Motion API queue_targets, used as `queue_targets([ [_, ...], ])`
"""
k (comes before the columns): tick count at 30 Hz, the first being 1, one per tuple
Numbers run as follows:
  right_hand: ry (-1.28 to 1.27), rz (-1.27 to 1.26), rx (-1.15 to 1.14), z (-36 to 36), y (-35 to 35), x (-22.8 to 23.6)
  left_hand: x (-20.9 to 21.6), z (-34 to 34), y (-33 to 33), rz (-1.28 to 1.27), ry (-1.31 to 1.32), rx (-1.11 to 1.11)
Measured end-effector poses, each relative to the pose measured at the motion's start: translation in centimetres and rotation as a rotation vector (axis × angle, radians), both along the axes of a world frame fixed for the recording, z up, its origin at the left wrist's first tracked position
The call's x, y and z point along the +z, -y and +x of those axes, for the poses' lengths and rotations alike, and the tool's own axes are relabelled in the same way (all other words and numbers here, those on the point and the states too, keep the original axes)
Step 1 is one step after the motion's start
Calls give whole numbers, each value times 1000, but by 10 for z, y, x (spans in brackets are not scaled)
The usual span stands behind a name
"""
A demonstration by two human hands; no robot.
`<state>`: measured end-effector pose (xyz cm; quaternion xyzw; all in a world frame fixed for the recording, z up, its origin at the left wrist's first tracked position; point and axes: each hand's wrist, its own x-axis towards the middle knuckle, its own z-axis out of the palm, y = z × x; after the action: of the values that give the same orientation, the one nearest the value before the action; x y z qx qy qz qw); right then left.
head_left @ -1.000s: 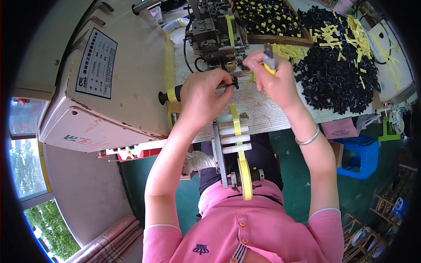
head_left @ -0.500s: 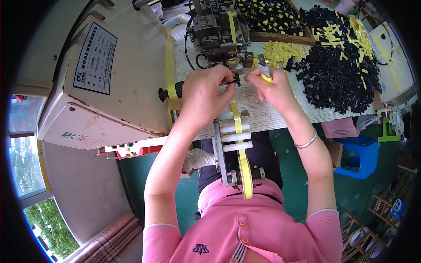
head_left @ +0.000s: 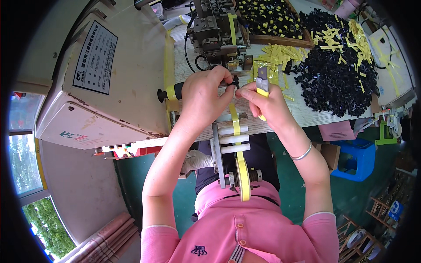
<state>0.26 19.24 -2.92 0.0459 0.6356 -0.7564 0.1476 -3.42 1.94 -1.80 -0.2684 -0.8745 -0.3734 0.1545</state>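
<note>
One worktable (head_left: 298,109), left hand (head_left: 204,94), right hand (head_left: 272,105) with one yellow knife (head_left: 262,86)

A gap parts the right hand (head_left: 266,104) from the black pile (head_left: 335,81), machine (head_left: 210,34) ahead.

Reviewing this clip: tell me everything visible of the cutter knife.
The cutter knife has a yellow handle, a grey, metal-looking front section and a darker, flat, exposed blade pointing toward the picture's top. The right hand grips it, hiding the handle's middle; the yellow rear end shows below. Nothing else is clearly seen touching it.
</note>
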Motion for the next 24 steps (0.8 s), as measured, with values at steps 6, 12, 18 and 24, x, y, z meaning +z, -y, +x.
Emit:
queue_targets([
  [6,-907,618,-113,-1,13,5,2,1,-2,-30,-34,18],
  [12,-727,670,-124,-29,10,13,1,1,-1,25,-27,5],
  [18,-718,622,-129,-34,12,13,4,1,-5,84,67,54],
  [24,-712,657,-96,-33,10,17,11,3,-6,68,218,69],
])
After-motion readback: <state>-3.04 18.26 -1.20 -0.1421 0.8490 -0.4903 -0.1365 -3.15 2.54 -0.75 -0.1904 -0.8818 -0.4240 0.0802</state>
